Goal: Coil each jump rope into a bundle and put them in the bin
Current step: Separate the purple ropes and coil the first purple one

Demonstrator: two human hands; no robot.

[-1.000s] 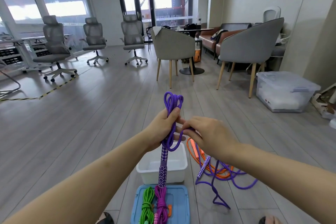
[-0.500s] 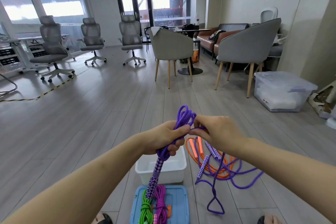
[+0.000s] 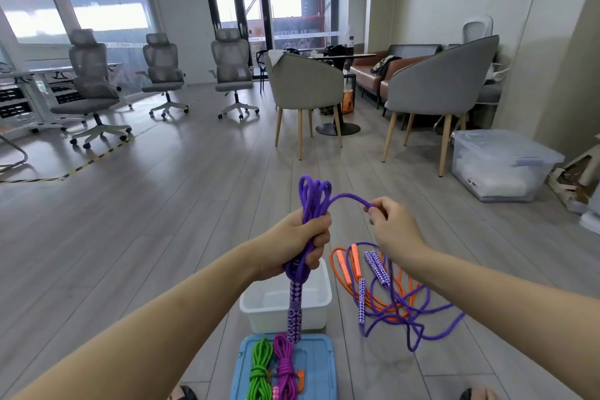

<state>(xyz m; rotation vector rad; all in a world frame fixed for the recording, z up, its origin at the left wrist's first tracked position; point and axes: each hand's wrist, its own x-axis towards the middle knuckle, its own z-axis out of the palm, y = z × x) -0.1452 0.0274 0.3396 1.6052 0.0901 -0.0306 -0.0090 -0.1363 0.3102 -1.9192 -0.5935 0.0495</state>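
The left hand (image 3: 292, 243) grips the purple jump rope (image 3: 313, 201) as a folded bundle, fingers curled round the strands; the loops stand above the fist, and one patterned purple handle (image 3: 294, 312) hangs straight down below it. The right hand (image 3: 391, 230) pinches a single strand of the same rope between thumb and fingertips; that strand arcs from the top of the bundle across to the pinch. The white bin (image 3: 319, 294) sits on the floor directly under the held bundle; the hanging handle crosses in front of it. Just right of the bin, an orange jump rope (image 3: 344, 269) and a second purple rope (image 3: 431, 334) lie tangled together and uncoiled on the wooden floor (image 3: 162, 221). A blue lid (image 3: 319, 367) lies on the near side of the bin; a green coiled rope (image 3: 259, 370) and a magenta coiled rope (image 3: 285, 367) rest side by side on it.
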